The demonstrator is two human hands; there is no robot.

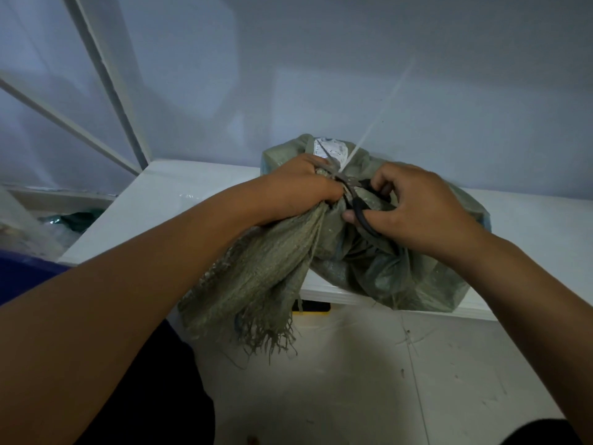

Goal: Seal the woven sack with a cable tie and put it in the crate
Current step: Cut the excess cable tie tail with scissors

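Seen from a head-worn camera looking down: the fingers of the left hand are clamped in a fist around the gathered neck of a woven sack, at about 12 o'clock from the centre of the view. Just beside them, at 1 o'clock, the right hand has its fingers curled together through the black handles of a pair of scissors, whose metal blades point toward the fist and meet the neck. A thin, pale cable tie rises from that same spot, its long tail slanting up toward 1 o'clock against the wall; whether the blades touch it cannot be told. The sack is dull grey-green plastic weave, coarse and crinkled; its open mouth hangs down from the fist toward 7 o'clock, over the table edge, ending in a ragged fringe of loose threads. The full body of the sack lies on a smooth, glossy white table, bulging toward 3 o'clock. A white paper label with small print sits on the sack at 12 o'clock; the writing is too small to read. Behind is a plain bluish-white wall, with white frame bars at 10 o'clock. Below is a pale, scuffed floor. Both forearms are bare. The light is dim.
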